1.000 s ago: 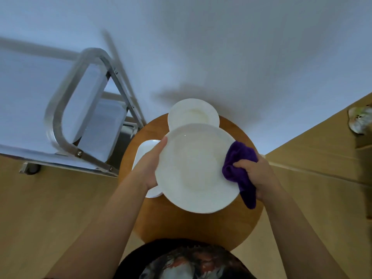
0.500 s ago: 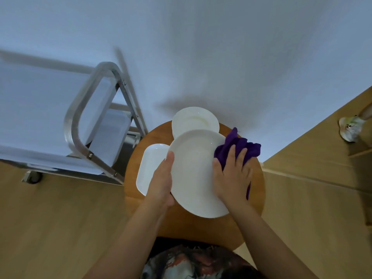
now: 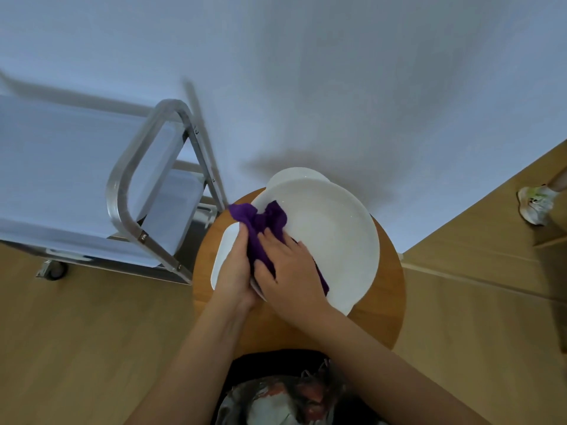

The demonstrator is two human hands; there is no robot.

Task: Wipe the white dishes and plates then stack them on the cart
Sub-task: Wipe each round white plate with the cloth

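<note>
A large white plate (image 3: 331, 237) is held tilted above the round wooden table (image 3: 380, 308), gripped at its edge by the left hand (image 3: 236, 271). A purple cloth (image 3: 260, 228) is pressed on it by the flattened right hand (image 3: 291, 268). Wiping is judged underway; stacking on the cart (image 3: 129, 185) left of the table comes next.

Dim, soft light; wide-angle bending at edges; slight blur.

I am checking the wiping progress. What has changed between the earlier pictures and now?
The right hand carried the purple cloth across the big plate, from its right rim to its left side beside the left hand. The left hand still holds the plate's left edge. The two other dishes, the round table and the cart stayed as they were.
</note>
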